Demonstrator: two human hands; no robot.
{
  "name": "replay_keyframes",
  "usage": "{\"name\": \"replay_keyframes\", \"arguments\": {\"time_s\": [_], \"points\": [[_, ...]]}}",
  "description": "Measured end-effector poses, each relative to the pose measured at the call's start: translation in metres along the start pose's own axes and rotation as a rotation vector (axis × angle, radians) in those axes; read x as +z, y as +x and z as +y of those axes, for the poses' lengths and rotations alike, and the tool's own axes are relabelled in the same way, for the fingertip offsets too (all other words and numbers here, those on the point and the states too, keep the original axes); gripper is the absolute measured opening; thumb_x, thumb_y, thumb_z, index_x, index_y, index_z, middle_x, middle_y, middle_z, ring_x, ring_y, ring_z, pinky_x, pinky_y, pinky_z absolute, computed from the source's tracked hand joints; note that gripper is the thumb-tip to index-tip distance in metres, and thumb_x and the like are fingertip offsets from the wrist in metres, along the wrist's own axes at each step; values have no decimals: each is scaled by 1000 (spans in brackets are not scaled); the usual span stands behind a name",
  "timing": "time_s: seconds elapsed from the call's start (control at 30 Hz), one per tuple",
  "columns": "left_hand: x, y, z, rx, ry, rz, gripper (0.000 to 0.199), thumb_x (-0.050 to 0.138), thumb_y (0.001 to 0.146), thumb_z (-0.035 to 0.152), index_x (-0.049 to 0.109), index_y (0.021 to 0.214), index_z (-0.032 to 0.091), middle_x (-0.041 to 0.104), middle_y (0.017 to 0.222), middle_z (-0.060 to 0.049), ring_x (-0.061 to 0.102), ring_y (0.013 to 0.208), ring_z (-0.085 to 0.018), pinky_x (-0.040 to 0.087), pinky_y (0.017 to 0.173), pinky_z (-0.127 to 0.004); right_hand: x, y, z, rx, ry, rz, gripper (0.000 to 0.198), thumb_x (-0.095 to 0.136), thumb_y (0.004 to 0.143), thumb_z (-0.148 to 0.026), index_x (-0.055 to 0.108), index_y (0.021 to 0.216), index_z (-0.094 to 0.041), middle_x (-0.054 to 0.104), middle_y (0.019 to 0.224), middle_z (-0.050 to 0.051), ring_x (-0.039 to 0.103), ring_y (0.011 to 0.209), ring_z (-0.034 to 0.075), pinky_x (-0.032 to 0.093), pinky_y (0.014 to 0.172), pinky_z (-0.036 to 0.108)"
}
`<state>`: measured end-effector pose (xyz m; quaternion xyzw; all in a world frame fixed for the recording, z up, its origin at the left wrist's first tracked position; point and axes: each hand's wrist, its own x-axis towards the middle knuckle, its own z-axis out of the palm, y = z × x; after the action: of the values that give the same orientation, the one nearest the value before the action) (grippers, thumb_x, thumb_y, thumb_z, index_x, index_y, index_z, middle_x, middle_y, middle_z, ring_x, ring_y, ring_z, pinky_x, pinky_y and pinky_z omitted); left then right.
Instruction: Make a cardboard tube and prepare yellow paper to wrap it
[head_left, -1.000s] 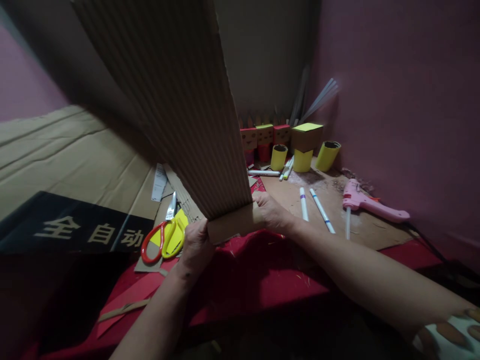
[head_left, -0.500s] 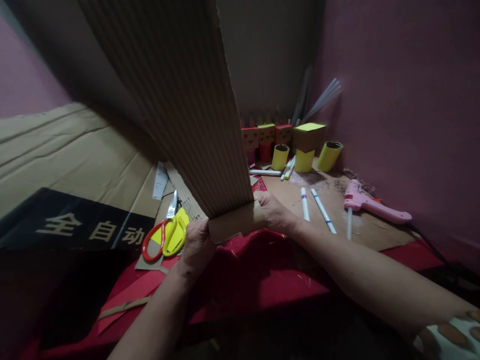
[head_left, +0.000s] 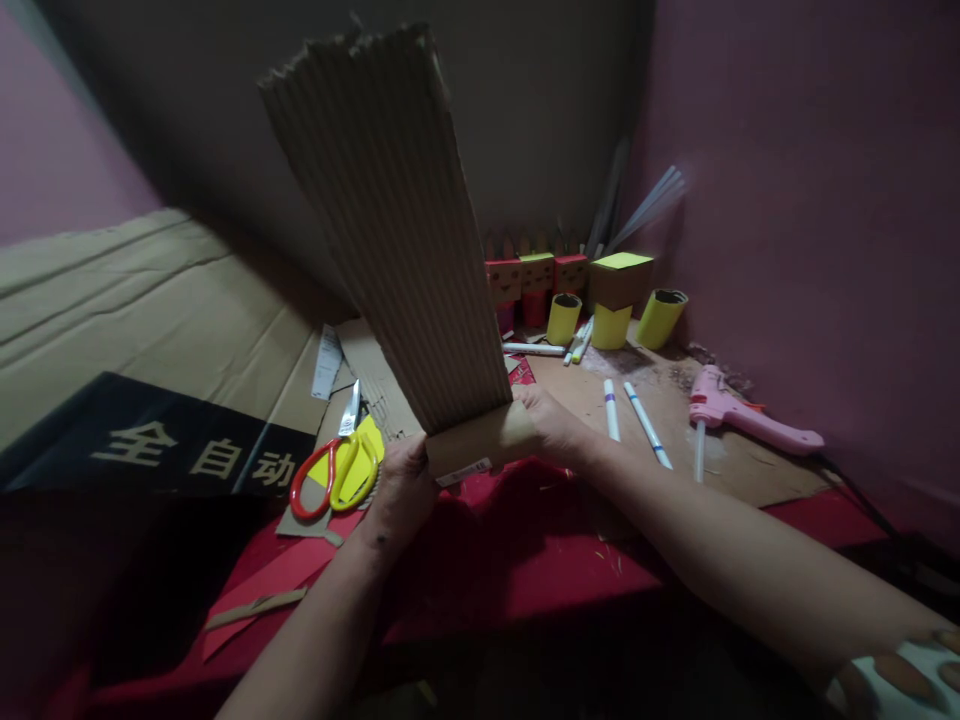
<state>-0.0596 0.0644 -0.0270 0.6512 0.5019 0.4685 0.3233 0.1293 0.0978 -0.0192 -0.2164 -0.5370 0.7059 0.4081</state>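
Holding a long strip of ribbed cardboard (head_left: pixel 397 220) between them, the two hands are closed on its near end, the left hand (head_left: pixel 405 485) at one side and the right hand (head_left: pixel 551 430) at the other. At that end a smooth brown flap (head_left: pixel 484 440) is turned across the ribs, with a white label (head_left: pixel 463 473) along its lower edge; the strip rises from it, tilted up and away over the counter (head_left: pixel 510 560), its far edge ragged. The light is dim, so it is hard to tell how the fingers lie behind the cardboard. Just beside the left hand, scissors (head_left: pixel 349 423) with one red and one yellow handle lie over yellow paper (head_left: pixel 370 438). Nearer the body, a narrow brown strip (head_left: pixel 259 607) crosses a piece of red paper (head_left: pixel 277 575). Beyond the right hand, two white markers (head_left: pixel 612 408) (head_left: pixel 648 425) lie side by side on a flat cardboard sheet (head_left: pixel 750 470), and a pink glue gun (head_left: pixel 720 405) rests farther right. Toward the back stand a short yellow tube (head_left: pixel 563 322), a brown box (head_left: pixel 621 288) on another yellow tube (head_left: pixel 611 328), a leaning yellow tube (head_left: pixel 660 322) and several small boxes with faces (head_left: pixel 504 281). A large cardboard piece (head_left: pixel 150 310) bearing a black panel (head_left: pixel 172 400) fills the far left.
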Motion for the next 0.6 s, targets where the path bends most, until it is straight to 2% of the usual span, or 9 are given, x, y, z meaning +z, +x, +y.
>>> {"name": "replay_keyframes", "arguments": {"time_s": [0.17, 0.33, 0.47, 0.6], "points": [[4, -1, 10, -62, -13, -55, 6, 66, 65, 20, 69, 66, 15, 66, 54, 1, 58, 48, -13, 44, 45, -21, -1, 2, 1, 31, 4, 66, 18, 68, 58, -26, 69, 70, -12, 62, 47, 1, 60, 44, 16, 47, 42, 23], [5, 2, 14, -148, -73, -39, 11, 72, 55, 16, 66, 64, 15, 62, 50, 4, 57, 46, -12, 45, 44, -20, 1, 4, 3, 81, -10, 96, 25, 70, 55, -30, 68, 72, -12, 63, 49, 3, 59, 44, 18, 47, 41, 25], [8, 2, 19, -187, -82, -23, 7, 70, 55, 16, 63, 58, 14, 58, 43, 4, 52, 39, -11, 38, 37, -18, 2, 5, 9, 99, -15, 122, 25, 67, 60, -32, 67, 75, -13, 64, 52, 4, 61, 48, 19, 48, 40, 25], [11, 2, 21, -191, -103, -16, 5, 65, 58, 16, 65, 62, 14, 56, 42, 5, 48, 37, -9, 35, 35, -18, 3, 6, 10, 136, -20, 135, 25, 63, 63, -35, 67, 76, -13, 64, 52, 5, 62, 49, 20, 45, 37, 24]]}}
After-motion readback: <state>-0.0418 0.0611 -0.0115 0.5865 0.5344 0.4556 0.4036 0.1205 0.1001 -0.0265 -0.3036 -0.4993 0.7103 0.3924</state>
